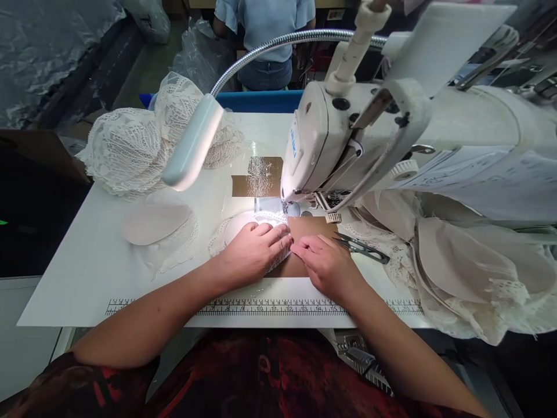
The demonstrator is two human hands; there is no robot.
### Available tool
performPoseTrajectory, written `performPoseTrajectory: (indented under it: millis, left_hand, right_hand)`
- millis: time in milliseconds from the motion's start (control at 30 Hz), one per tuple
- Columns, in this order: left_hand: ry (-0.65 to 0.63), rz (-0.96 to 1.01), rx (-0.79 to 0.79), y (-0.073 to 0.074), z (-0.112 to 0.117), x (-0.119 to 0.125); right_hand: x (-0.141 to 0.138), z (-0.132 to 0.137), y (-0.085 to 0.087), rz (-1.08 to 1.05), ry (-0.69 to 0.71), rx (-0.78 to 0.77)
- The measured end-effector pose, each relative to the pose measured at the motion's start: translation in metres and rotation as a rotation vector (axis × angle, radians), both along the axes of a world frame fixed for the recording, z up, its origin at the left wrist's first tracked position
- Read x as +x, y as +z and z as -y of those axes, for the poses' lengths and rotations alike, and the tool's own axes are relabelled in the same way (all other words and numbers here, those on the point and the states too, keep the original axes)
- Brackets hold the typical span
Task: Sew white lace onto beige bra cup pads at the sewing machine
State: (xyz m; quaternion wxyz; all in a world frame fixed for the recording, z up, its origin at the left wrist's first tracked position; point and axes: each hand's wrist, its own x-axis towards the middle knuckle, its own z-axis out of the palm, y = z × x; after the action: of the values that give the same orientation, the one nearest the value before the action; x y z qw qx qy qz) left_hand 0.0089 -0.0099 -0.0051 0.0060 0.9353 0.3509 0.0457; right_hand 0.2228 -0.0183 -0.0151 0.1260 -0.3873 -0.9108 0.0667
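A white lace bra cup [235, 225] lies under the head of a sewing machine [311, 139], its edge close to the needle area. My left hand [256, 249] rests on the cup with its fingers bent over the lace, pressing it down. Beside it, my right hand [326, 264] pinches the near edge of the lace piece, thumb and fingertips together. Brown tape or card [300, 266] covers the machine bed below both hands. Just right of my right hand lies a pair of black thread snips [363, 248], not touched.
Stacked lace cups [126, 145] stand at the back left, with a loose foam cup [156, 223] nearer. More cups [465, 261] pile up on the right. A lamp [194, 142] hangs over the table's left half. A printed ruler [261, 307] runs along the front edge. Another person [270, 35] sits beyond.
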Motion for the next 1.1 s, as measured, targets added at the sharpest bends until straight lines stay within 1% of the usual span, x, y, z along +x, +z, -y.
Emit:
performPoseTrajectory:
  millis: [200, 333, 667, 967, 1100]
  left_hand:
    - [0.024, -0.021, -0.002, 0.001, 0.001, 0.002]
    - [0.024, -0.040, 0.020, 0.001, -0.001, 0.002]
    - [0.000, -0.023, 0.081, -0.008, -0.007, -0.001]
    - [-0.002, 0.038, 0.066, -0.010, -0.010, -0.004]
    - [-0.030, 0.040, 0.044, -0.009, -0.017, -0.009]
  right_hand:
    - [-0.001, -0.001, -0.002, -0.035, 0.011, 0.053]
    - [-0.003, -0.001, -0.002, -0.026, 0.004, 0.057]
    - [-0.002, 0.000, -0.005, -0.051, -0.022, 0.104]
    - [-0.005, 0.000, -0.002, -0.060, -0.021, 0.125]
    - [-0.007, -0.004, -0.002, -0.037, -0.015, 0.102]
